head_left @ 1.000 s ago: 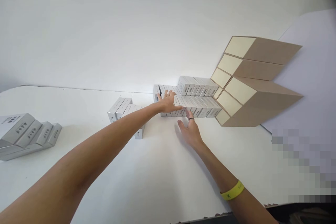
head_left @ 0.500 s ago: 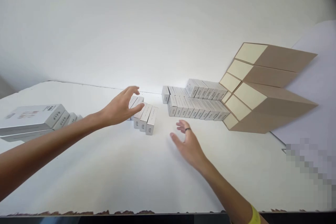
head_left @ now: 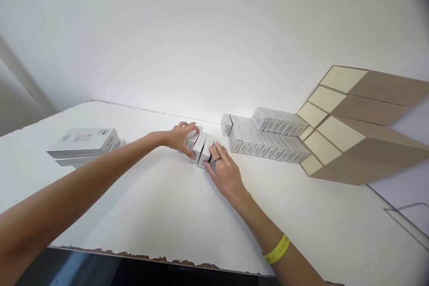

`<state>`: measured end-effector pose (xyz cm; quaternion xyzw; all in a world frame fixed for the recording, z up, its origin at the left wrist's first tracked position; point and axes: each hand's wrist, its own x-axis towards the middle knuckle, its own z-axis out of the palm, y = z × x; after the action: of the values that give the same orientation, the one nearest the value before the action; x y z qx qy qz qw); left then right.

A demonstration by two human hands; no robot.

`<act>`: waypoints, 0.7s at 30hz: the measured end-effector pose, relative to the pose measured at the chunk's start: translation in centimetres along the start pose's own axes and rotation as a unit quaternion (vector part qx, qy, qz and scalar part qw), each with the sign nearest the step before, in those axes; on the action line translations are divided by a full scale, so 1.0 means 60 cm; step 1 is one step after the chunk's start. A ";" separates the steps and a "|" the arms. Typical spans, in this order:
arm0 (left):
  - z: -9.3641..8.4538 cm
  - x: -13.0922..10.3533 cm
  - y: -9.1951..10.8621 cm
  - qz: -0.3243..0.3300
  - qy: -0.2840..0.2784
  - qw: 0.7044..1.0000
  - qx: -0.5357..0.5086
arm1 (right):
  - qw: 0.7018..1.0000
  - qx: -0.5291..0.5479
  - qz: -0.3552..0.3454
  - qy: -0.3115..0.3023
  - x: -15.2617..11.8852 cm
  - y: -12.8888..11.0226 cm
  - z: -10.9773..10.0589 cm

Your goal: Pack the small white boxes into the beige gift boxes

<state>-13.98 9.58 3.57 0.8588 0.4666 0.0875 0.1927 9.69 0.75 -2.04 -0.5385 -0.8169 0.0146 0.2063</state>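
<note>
Both of the person's hands are on a short row of slim white cardboard boxes with small dark print (head_left: 200,148), which sits around the middle of the white desk (head_left: 150,214), nearer the desk's far edge than its chipped near edge. The left hand (head_left: 181,137) comes over the row's left end, its fingers bent across the tops and its thumb set well apart from them, down at the front face; I can't tell whether it is actually pinching a box. The right hand (head_left: 226,170) lies against the row's right end, fingers side by side and bent, thumb out at the front; how firmly it presses I can't tell either. That hand wears a dark ring (head_left: 217,159), and a yellow printed wristband (head_left: 277,249) circles the forearm. Just to the right, along the far edge by the white wall (head_left: 201,44), runs a longer double row of similar white boxes (head_left: 256,140), its right end reaching large tan boxes with cream faces (head_left: 338,136) towards the desk's right edge. Well apart on the left, between the short row and the desk's left edge, flat white printed boxes (head_left: 85,141) lie stacked.
</note>
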 end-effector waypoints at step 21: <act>0.019 0.044 0.005 0.041 -0.038 0.996 0.066 | 0.973 -0.231 -0.010 0.017 0.143 0.106 0.018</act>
<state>-11.94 11.37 2.54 0.8905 0.4286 0.0318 0.1491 11.98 11.24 -1.84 -0.5634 -0.8000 -0.1854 0.0904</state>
